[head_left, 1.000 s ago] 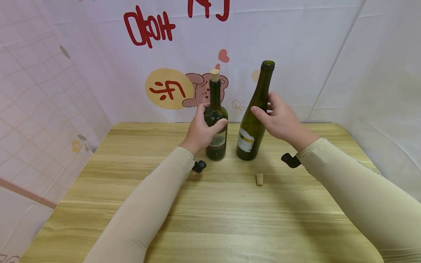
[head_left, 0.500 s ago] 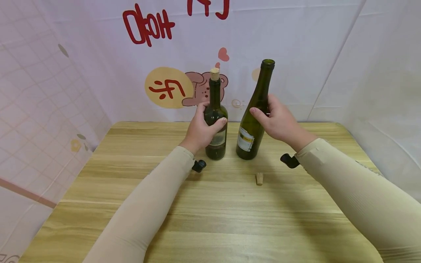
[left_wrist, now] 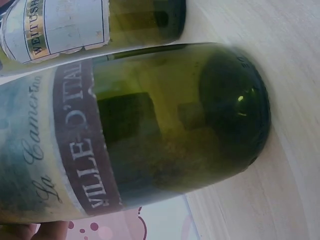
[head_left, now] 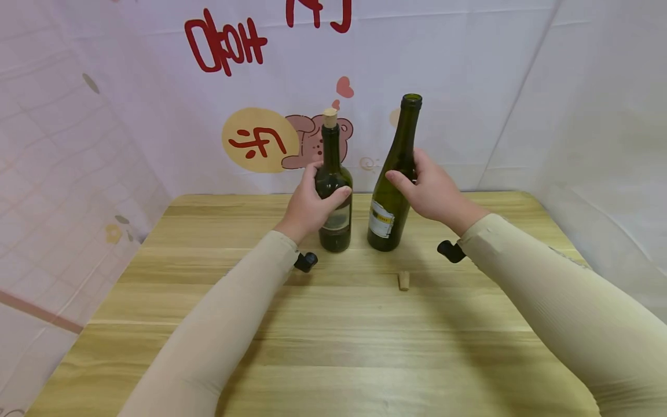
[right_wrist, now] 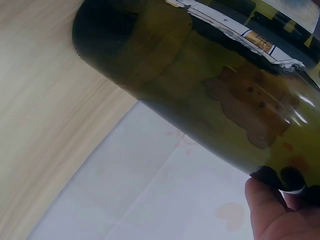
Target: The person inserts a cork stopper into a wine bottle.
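My left hand grips a dark green wine bottle round its body, thumb across the front. This bottle stands upright on the table, and a cork sticks up out of its mouth. To its right, my right hand holds a second, slimmer green wine bottle below the neck. Its mouth is uncorked, and it leans slightly right in the head view with its base at the table. A torn white label shows on it. Fingertips show behind the glass in the right wrist view.
A loose tapered cork stands or lies on the wooden table in front of the right bottle; I cannot tell which. Close behind the table's far edge hangs a printed white cloth. Small black wrist mounts stick out below the sleeves.
Everything in the head view has shifted a little to the left together, as the camera turned. Both hands keep their hold on the bottles, and the loose cork stays in place.
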Available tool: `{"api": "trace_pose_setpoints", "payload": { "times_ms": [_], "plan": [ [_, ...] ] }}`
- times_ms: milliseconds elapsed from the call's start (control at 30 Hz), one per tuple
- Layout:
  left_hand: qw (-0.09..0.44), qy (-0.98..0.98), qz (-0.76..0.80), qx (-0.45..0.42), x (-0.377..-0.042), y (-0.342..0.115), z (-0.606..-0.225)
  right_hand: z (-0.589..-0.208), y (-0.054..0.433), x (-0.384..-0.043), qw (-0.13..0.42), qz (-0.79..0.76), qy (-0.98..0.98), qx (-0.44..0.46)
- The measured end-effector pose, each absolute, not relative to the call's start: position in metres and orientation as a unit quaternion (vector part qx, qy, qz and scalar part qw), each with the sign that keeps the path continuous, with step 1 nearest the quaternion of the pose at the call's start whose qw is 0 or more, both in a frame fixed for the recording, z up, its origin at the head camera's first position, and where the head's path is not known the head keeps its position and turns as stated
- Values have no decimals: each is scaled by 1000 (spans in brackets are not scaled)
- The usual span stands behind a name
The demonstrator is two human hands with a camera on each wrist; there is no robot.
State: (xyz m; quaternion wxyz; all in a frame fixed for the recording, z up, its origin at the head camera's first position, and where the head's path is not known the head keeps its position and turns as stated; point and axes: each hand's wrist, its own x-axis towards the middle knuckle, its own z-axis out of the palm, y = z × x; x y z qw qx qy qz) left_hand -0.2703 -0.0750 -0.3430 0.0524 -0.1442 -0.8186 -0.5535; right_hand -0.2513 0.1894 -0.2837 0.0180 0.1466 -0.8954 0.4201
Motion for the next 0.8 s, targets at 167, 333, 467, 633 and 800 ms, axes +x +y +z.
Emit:
{"api": "trace_pose_setpoints", "payload": {
  "times_ms": [167, 333, 467, 633, 800],
  "plan": [
    [44, -817, -556, -146, -271, -77, -342, -285, 190, -253, 13, 419, -896, 144],
    [35, -807, -570, -151, -270, -77, -340, -285, 191, -253, 5, 424, -895, 137],
    [35, -803, -574, -157, -269, -78, -340, -285, 190, -253, 2, 427, -894, 137],
    [43, -803, -570, -166, -269, -79, -339, -286, 190, -254, -1, 431, -892, 137],
    [48, -803, -567, -178, -268, -80, -337, -287, 191, -255, 4, 437, -889, 139]
  ]
}}
